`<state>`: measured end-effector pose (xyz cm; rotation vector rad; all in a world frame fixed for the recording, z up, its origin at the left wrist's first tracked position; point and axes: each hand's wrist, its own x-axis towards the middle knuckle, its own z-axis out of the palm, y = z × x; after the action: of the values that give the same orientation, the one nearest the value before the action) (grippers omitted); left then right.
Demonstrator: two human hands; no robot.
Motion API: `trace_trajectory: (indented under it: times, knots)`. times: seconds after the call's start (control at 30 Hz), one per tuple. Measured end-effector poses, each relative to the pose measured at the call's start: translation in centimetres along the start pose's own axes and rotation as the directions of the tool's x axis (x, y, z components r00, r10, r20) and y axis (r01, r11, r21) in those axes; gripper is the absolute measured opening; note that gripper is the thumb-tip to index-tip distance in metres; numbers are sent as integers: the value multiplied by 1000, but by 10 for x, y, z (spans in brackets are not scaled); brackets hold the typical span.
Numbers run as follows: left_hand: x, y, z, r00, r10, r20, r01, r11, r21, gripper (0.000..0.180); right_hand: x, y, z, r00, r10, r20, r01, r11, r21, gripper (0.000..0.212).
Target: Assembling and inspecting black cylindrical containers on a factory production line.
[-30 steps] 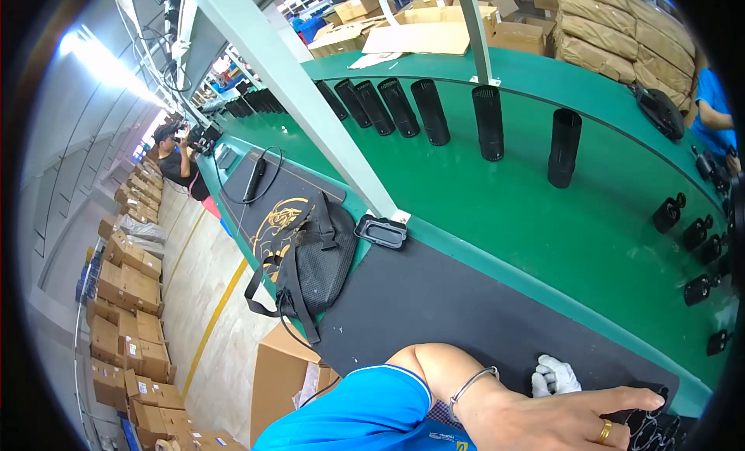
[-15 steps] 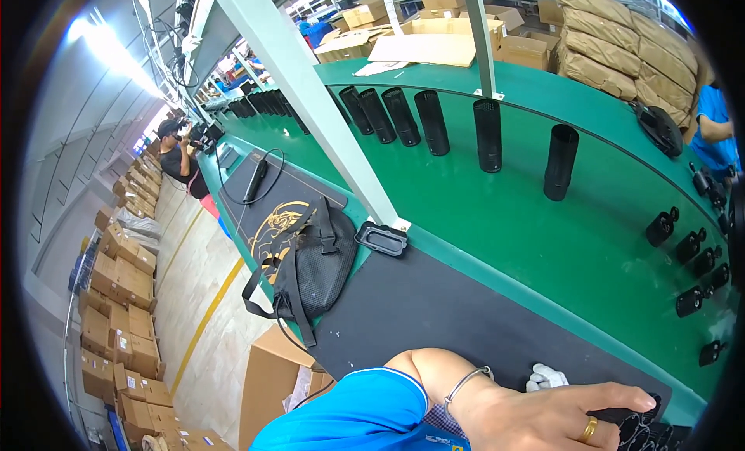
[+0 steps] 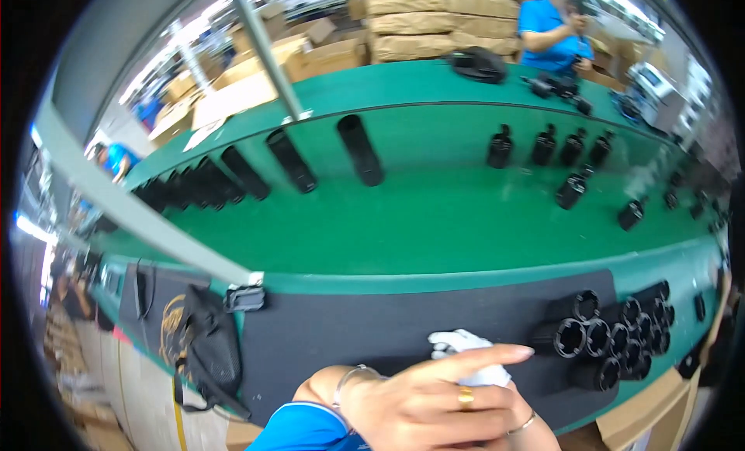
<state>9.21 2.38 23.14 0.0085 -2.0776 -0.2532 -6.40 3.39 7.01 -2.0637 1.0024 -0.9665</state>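
My left hand (image 3: pixel 434 400), bare, with a gold ring and a silver bracelet, lies across my right hand. Its index finger stretches to the right, while the other fingers bend over the wrist side of a white glove (image 3: pixel 459 341) and appear to grip it. Wearing that glove, my right hand (image 3: pixel 466 344) points its fingers to the left, slightly apart, with nothing visible in them. The left hand covers part of it. To the right of both hands, several black ribbed-edged cylinders (image 3: pixel 570 338) lie stacked with their open ends toward me on the dark mat (image 3: pixel 334 327).
A black bag (image 3: pixel 211 346) and a small black tray (image 3: pixel 245 298) are at the left. Beyond the mat, a green conveyor (image 3: pixel 372 234) carries black tubes (image 3: pixel 361 152) and smaller black parts (image 3: pixel 500 148). A slanted metal post (image 3: pixel 147 202) rises at left. A person (image 3: pixel 547 32) works across the line.
My view has swung to the right, bringing the stacked cylinders and the person opposite into sight. More of the gloved right hand shows now, with the left hand still over it.
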Motion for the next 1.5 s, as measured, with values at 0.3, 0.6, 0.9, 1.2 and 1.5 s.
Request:
trace_trajectory:
  times: [0.3, 0.6, 0.9, 1.2, 1.5]
  knots:
    - [-11, -12, 52, 841, -263, -473, 327, 943, 56, 29, -8, 13, 0, 954, 295, 56, -292, 954, -66, 22]
    - [-31, -10, 71, 798, -403, -448, 417, 906, -73, 24, -5, 13, 7, 964, 256, 69, -249, 964, -94, 28]
    - [-41, -13, 62, 816, -406, -411, 435, 900, -26, 19, -8, 16, 7, 983, 183, 26, -180, 980, -84, 25]
    - [-40, -15, 55, 854, -379, -357, 406, 914, 0, 15, -4, 6, -2, 979, 202, 29, -200, 978, -53, 26]
    - [-45, -10, 47, 866, -414, -279, 430, 903, -4, 10, -7, 18, 7, 964, 250, 89, -248, 968, -38, 26]
